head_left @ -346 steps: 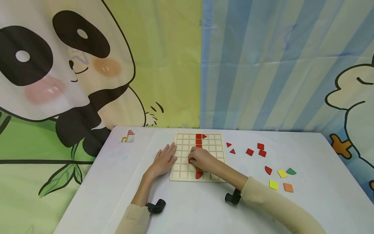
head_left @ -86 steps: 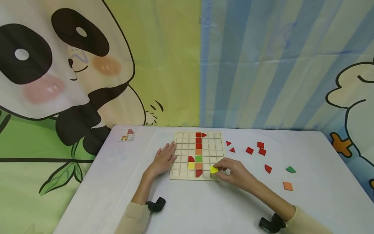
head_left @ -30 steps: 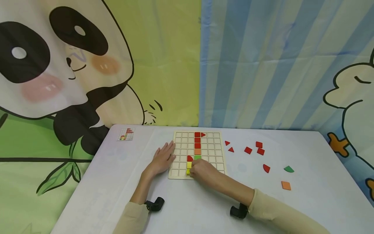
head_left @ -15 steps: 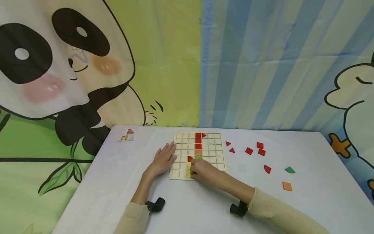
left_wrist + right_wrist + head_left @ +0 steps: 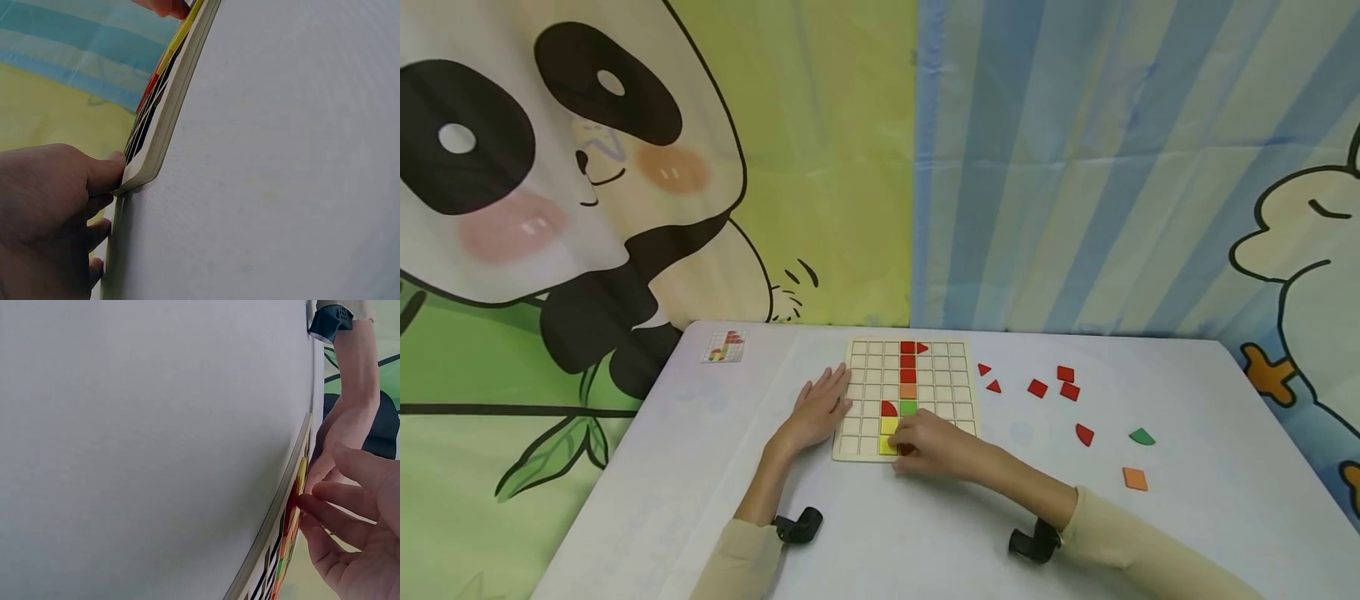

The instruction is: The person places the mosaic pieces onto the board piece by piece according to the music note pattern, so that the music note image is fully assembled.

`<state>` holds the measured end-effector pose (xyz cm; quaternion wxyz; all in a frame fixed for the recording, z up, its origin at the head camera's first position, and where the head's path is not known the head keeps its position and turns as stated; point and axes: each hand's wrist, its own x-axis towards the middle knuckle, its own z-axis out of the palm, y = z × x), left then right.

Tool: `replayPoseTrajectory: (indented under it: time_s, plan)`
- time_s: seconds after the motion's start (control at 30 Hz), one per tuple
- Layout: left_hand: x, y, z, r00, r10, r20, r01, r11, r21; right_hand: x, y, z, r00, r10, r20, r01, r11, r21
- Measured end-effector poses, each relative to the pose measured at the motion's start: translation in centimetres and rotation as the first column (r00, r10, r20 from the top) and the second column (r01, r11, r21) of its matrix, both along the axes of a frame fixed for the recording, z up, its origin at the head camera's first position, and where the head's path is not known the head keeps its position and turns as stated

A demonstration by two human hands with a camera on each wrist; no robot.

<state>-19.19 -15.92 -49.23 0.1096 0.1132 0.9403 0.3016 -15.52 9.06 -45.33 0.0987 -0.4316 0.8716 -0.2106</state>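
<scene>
A pale wooden grid board (image 5: 951,400) lies on the table, with my left hand (image 5: 818,408) flat at its left edge. In the left wrist view its thumb (image 5: 106,175) touches the board's corner. My right hand (image 5: 936,447) is over the bottom rows, fingers loosely bent and thumb apart, holding nothing. Its fingertips are right at the lower yellow square tile (image 5: 887,447). Above that tile sit another yellow square tile (image 5: 888,426) and a red quarter-circle tile (image 5: 889,409). A column of red square tiles (image 5: 907,362), an orange tile (image 5: 907,391) and a green tile (image 5: 907,407) runs alongside; its lower end is mostly hidden.
Right of the board lie red triangles (image 5: 993,387), several red squares (image 5: 1037,388), a red quarter-circle (image 5: 1084,434), a green quarter-circle (image 5: 1142,437) and an orange square (image 5: 1135,478). A small pattern card (image 5: 725,347) lies at the back left. A curtain (image 5: 1075,167) hangs behind the table.
Both loose yellow squares have gone from the right onto the board; the second was carried to the bottom row. My right hand has now let go and drawn slightly right. The left hand stays put.
</scene>
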Motion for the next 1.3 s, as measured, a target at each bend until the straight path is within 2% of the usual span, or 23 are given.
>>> replayPoseTrajectory:
  time_s: [0.07,0.17,0.3,0.47,0.57,0.67,0.77,0.87,0.97,1.2,1.3]
  plan:
    - [0.0,0.0,-0.1,1.0,-0.001,0.002,0.001,1.0,-0.001,0.2,0.4,0.3,1.0,0.013,0.012,-0.013,1.0,-0.015]
    - [0.1,0.0,-0.2,1.0,-0.002,0.003,0.002,1.0,0.001,0.4,1.6,1.1,0.995,-0.004,0.1,0.009,0.999,-0.044]
    - [0.1,0.1,-0.2,1.0,0.0,0.004,0.0,1.0,0.003,0.3,4.8,2.0,0.972,-0.091,0.217,0.108,0.992,-0.066]
    - [0.2,0.0,-0.1,1.0,0.002,0.009,-0.002,1.0,0.001,-0.5,9.7,1.4,0.95,-0.184,0.254,0.217,0.97,-0.11]
    - [0.2,0.0,0.0,1.0,0.0,0.009,0.0,1.0,-0.002,-1.2,12.4,0.8,0.941,-0.254,0.224,0.285,0.951,-0.121]
    - [0.1,-0.1,0.0,1.0,0.004,0.006,-0.004,1.0,0.003,-2.2,14.8,0.5,0.927,-0.343,0.151,0.361,0.925,-0.115]
    - [0.2,-0.1,0.1,1.0,0.007,0.002,-0.007,1.0,0.008,-3.5,16.8,0.2,0.903,-0.427,0.058,0.43,0.898,-0.089]
    - [0.2,-0.1,-0.1,1.0,0.005,0.0,-0.005,1.0,0.003,-4.6,18.3,-0.2,0.875,-0.485,0.014,0.484,0.872,-0.073]
    - [0.1,-0.1,-0.2,1.0,0.003,0.001,-0.003,1.0,0.006,-5.4,19.5,-0.5,0.857,-0.516,0.025,0.516,0.853,-0.083]
    - [0.2,0.0,-0.2,1.0,0.004,-0.005,-0.004,1.0,0.017,-6.6,21.2,-0.6,0.847,-0.531,-0.017,0.527,0.844,-0.097]
    - [0.1,0.0,-0.1,1.0,-0.001,-0.007,0.002,1.0,0.014,-7.1,21.7,-0.7,0.827,-0.562,-0.023,0.56,0.826,-0.067]
